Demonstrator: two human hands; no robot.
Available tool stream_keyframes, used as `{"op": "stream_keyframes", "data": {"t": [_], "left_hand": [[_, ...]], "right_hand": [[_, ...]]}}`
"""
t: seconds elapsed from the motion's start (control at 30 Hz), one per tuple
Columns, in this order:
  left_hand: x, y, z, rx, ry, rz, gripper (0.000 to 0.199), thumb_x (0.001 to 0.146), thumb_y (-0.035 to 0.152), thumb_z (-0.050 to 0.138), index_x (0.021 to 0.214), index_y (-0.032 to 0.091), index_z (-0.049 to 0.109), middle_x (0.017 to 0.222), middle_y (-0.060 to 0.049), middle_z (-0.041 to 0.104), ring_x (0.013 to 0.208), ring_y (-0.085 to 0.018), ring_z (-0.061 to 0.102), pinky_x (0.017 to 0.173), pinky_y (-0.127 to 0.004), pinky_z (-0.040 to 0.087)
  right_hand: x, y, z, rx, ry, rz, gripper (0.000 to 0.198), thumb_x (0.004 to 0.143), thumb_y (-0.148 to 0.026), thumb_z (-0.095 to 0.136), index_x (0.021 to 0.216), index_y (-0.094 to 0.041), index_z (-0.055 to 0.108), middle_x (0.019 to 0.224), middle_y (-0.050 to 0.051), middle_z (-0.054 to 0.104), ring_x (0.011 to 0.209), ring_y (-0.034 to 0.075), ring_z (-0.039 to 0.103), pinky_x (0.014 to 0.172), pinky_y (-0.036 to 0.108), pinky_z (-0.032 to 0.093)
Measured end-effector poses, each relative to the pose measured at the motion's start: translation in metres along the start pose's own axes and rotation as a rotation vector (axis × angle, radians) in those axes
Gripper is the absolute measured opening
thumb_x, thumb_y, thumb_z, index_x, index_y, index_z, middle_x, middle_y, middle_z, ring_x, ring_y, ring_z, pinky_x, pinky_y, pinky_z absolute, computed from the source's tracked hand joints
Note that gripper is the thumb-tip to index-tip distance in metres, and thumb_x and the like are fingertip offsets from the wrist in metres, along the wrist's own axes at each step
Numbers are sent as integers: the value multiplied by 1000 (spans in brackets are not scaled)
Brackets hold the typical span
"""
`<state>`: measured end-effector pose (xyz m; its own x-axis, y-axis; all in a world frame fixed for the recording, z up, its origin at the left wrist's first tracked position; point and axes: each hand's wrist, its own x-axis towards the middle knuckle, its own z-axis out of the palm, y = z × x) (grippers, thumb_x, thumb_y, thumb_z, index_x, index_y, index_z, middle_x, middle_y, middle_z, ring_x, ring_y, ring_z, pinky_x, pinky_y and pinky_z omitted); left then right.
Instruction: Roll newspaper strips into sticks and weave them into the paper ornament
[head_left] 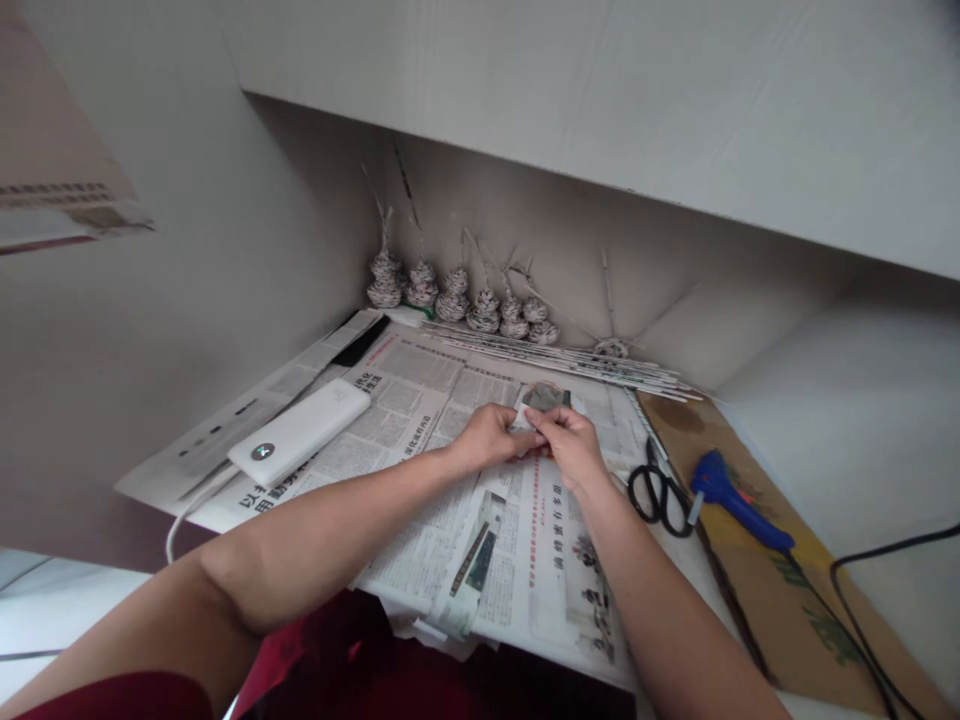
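Note:
My left hand (489,438) and my right hand (571,442) meet over the newspaper (420,400), fingertips touching. Between their pinched fingers shows a small white piece (522,414) that looks like paper; its lower part is hidden by the fingers. Just beyond my fingertips lies a grey, rounded lump (546,396), whose kind I cannot make out. A pair of black-handled scissors (660,495) rests to the right of my right hand.
A white power bank (300,430) with a cable lies at left. Several gourd-shaped woven paper pieces (451,295) line the back wall, behind thin paper sticks (570,358). At right, a blue glue gun (739,500) lies on cardboard (795,600). A shelf panel (600,100) overhangs the back.

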<state>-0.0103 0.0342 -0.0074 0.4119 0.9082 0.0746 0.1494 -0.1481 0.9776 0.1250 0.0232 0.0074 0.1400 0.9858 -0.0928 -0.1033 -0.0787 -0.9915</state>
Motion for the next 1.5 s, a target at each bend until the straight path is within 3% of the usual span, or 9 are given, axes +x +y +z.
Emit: {"op": "stream_keyframes", "data": {"t": [0.13,0.33,0.57,0.8,1.03,1.2,1.33,1.5], "left_hand": [[1,0,0,-113,-42,-52,35,72,45,63,73,10,67,68,-6,65,57,-11,59,51,-19,46],[-1,7,-2,-242,-89,-86,37,71,46,64,79,10,66,74,-7,64,64,-13,60,52,-24,52],[-1,7,2,-371,-163,-105,38,69,47,68,76,9,65,70,-6,63,66,-12,61,61,-25,53],[0,6,-1,-335,-171,-103,35,63,41,74,77,9,67,71,-5,64,66,-12,61,60,-22,51],[-3,9,2,-371,-187,-133,39,62,44,74,78,9,67,72,-6,64,65,-13,61,57,-25,54],[-3,8,6,-472,-193,-141,42,58,43,78,79,9,64,73,-6,66,68,-13,63,67,-28,55],[-2,4,6,-484,-147,-155,48,51,39,83,84,10,64,72,-5,65,65,-14,64,61,-27,55],[-2,5,6,-441,-123,-186,43,53,42,81,74,8,63,66,-5,63,60,-13,61,56,-27,54]], "right_hand": [[-1,0,0,-24,-13,-21,42,52,-45,81,55,-20,48,44,-5,56,35,12,51,37,24,42],[0,-10,-11,-124,-224,-33,32,62,-41,76,82,-17,70,59,-1,65,46,11,57,44,21,42],[-1,-7,-9,-37,-152,19,29,56,-39,80,69,-16,69,51,-1,62,37,11,52,37,23,42],[-2,-9,-8,-25,-119,69,31,51,-39,83,65,-16,66,45,-2,59,36,13,53,36,25,45],[-2,-5,-6,-48,-96,9,33,52,-39,82,59,-17,59,44,-4,56,33,11,48,32,23,41],[-2,-5,-6,-40,-71,5,36,52,-40,82,58,-19,54,42,-7,51,31,10,43,28,23,39],[-3,-5,-5,-25,-96,-27,35,53,-40,82,57,-20,54,44,-6,53,34,12,47,29,26,42],[-3,-3,-4,-16,-102,-19,37,55,-41,81,56,-21,50,42,-6,52,33,13,48,29,27,42]]}}
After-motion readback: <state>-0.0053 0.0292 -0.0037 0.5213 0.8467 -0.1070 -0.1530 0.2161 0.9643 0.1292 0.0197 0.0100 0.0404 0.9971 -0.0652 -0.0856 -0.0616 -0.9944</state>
